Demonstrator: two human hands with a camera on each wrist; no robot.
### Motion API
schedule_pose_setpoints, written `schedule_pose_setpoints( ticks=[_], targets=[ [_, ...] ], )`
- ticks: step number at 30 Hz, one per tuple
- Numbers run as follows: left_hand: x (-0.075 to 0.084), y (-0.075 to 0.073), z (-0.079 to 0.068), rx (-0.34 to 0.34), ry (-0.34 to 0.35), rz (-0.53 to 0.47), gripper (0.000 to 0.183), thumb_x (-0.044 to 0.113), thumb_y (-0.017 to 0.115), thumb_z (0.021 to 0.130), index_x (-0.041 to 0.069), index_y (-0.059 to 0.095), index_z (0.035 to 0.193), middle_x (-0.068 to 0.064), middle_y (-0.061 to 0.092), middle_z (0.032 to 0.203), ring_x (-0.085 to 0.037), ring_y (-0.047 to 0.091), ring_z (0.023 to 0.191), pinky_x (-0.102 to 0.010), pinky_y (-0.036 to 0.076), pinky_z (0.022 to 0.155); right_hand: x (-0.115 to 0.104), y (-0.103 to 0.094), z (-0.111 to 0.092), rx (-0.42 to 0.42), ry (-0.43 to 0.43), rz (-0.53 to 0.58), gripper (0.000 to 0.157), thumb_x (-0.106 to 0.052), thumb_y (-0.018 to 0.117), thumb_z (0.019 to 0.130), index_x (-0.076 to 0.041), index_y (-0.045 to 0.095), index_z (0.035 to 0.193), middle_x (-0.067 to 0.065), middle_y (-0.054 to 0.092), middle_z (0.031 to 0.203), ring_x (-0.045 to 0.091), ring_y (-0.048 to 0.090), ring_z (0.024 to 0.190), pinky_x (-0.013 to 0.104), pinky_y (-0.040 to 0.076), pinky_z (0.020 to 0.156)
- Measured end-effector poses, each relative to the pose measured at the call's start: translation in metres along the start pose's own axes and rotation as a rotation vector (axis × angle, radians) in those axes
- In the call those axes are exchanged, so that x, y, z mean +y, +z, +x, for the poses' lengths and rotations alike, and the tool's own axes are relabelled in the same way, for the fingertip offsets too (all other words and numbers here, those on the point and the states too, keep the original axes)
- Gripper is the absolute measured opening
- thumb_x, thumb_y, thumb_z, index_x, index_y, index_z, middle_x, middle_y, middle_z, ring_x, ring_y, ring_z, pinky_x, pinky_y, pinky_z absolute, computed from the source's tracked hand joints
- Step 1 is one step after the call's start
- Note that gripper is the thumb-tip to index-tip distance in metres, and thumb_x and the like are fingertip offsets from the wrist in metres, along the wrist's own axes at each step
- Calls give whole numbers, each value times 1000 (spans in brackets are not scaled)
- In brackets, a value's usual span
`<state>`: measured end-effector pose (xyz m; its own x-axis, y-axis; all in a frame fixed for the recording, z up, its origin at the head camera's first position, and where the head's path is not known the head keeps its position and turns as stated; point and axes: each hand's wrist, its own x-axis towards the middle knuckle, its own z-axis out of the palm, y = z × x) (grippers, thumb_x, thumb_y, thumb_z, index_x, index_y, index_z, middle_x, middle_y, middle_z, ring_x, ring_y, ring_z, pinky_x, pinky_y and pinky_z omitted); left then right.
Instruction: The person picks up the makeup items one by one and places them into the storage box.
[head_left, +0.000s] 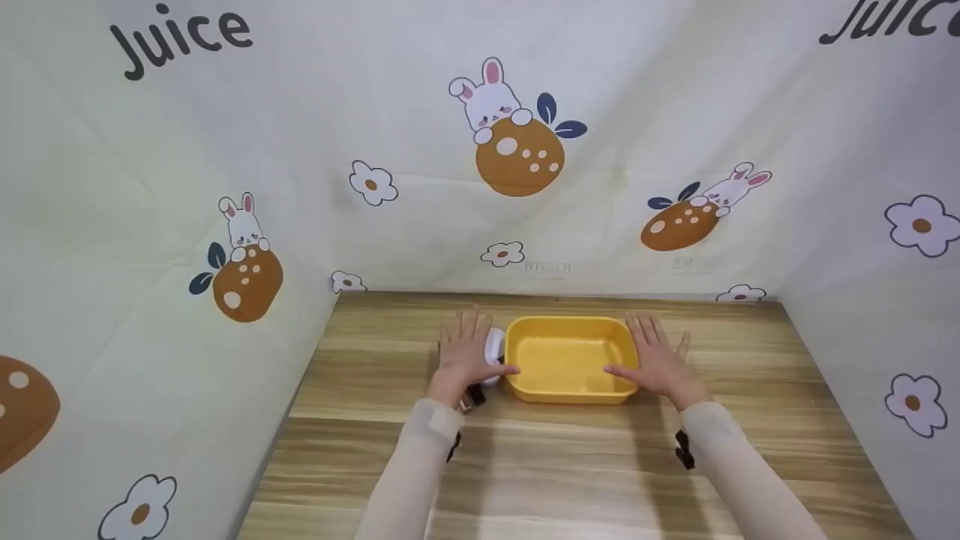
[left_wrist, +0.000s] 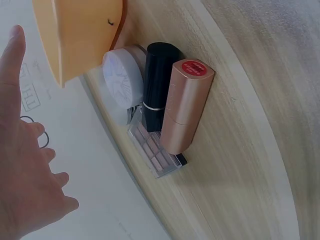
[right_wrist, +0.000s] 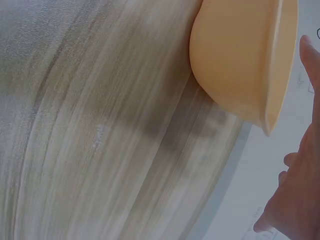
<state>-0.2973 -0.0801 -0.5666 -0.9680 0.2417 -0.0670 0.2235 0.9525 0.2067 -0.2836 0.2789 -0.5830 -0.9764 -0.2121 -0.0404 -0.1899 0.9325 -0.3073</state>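
A yellow plastic basin (head_left: 571,396) stands on the wooden table between my two hands. My left hand (head_left: 466,352) is spread at its left end, thumb over the rim, above a small group of cosmetics. In the left wrist view these are a round white powder case (left_wrist: 123,82), a black lipstick tube (left_wrist: 159,82), a rose-gold lipstick tube (left_wrist: 186,107) and a clear-lidded eyeshadow palette (left_wrist: 155,152) partly under the tubes. Fingers spread, my right hand (head_left: 660,365) is at the basin's right end, its thumb over the rim. Neither hand grips anything; whether they touch the basin, I cannot tell.
The wood-grain table (head_left: 555,472) ends at the back against a pale printed cloth (head_left: 420,240). More of this cloth rises at the left and right sides.
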Motion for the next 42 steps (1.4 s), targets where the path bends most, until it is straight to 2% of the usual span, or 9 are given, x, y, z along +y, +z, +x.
schedule_pose_setpoints(
  ticks=[7, 10, 17, 23, 32, 42],
  targets=[
    [-4, 5, -1, -15, -13, -12, 119, 82, 65, 69, 20, 19, 161, -10, 3, 169, -39, 6, 155, -61, 7, 125, 2, 6, 1, -16, 16, 3, 117, -83, 51, 80, -11, 7, 161, 21, 7, 167, 44, 7, 153, 83, -10, 108],
    [-6, 6, -3, -19, -16, -4, 120, 84, 63, 69, 20, 19, 160, -10, 5, 169, -38, 6, 156, -61, 6, 125, 3, 9, 0, -20, 21, 5, 116, -81, 52, 81, -10, 7, 161, 21, 7, 167, 44, 6, 153, 82, -10, 107],
    [-12, 10, -5, -17, -26, 9, 121, 86, 62, 68, 19, 21, 160, -13, 13, 168, -39, 10, 155, -62, 8, 124, 4, 14, -2, -1, 16, 15, 106, -65, 62, 87, -8, 10, 160, 22, 10, 166, 43, 8, 153, 84, -6, 107],
    [-17, 14, -7, -19, -41, -15, 121, 85, 64, 67, 22, 18, 161, -11, 10, 169, -38, 9, 155, -60, 6, 125, 4, 16, -3, 5, 19, 5, 105, -66, 61, 87, -7, 12, 160, 24, 12, 166, 45, 10, 153, 84, -6, 107],
    [-21, 16, -12, -35, -53, -27, 119, 81, 66, 70, 18, 21, 160, -13, 9, 169, -40, 9, 155, -60, 8, 125, 6, 20, -3, -27, 43, -4, 110, -70, 58, 86, -4, 10, 159, 24, 10, 165, 46, 10, 152, 84, -3, 107],
    [-28, 24, -15, 4, -26, -88, 111, 72, 72, 72, 15, 30, 157, -16, 17, 167, -43, 16, 153, -61, 12, 124, 7, 23, 0, -43, 50, 3, 107, -65, 60, 88, -6, 8, 160, 23, 9, 166, 46, 10, 152, 85, -2, 106]
  ],
)
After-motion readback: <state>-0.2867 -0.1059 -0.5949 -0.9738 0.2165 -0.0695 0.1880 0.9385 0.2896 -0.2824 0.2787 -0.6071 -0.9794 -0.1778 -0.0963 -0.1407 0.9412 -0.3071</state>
